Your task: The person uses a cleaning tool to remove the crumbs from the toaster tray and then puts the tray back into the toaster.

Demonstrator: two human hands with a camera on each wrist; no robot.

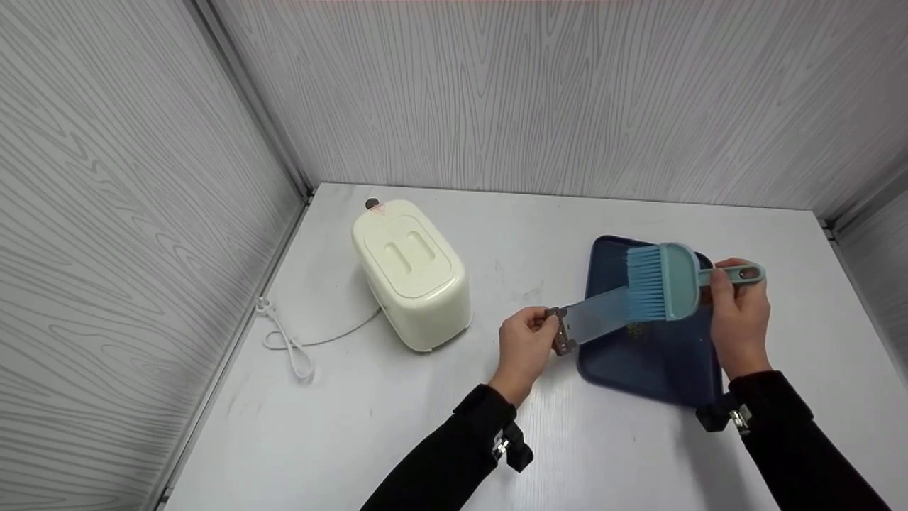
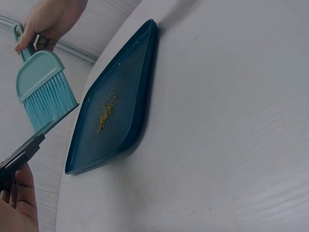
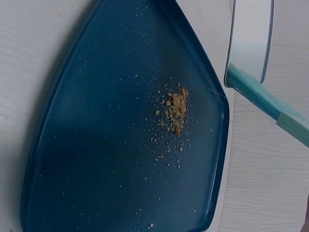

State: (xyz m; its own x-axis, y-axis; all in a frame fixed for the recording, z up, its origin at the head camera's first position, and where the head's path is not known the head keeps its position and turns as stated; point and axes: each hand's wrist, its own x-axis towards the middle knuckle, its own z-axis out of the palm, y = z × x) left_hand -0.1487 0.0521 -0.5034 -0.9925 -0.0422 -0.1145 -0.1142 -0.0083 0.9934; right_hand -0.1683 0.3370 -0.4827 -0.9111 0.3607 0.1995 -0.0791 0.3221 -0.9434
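Bristles (image 1: 645, 284) of the brush (image 1: 682, 280), its handle gripped by the right hand (image 1: 742, 323), touch the far end of the flat panel (image 1: 596, 316); the left hand (image 1: 522, 349) pinches its near end. The panel's length slants rightward and away, above the blue tray (image 1: 660, 369).

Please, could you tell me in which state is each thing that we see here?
Flat panel: held up by its dark end, bristles against it.
Brush: held by its handle.
Left hand: pinching the panel.
Right hand: gripping the brush.
Blue tray: lying on the table, holding crumbs.
Crumbs: mostly heaped, some scattered.
Cream appliance: standing, top apparently closed.
Cord: looped on the table.
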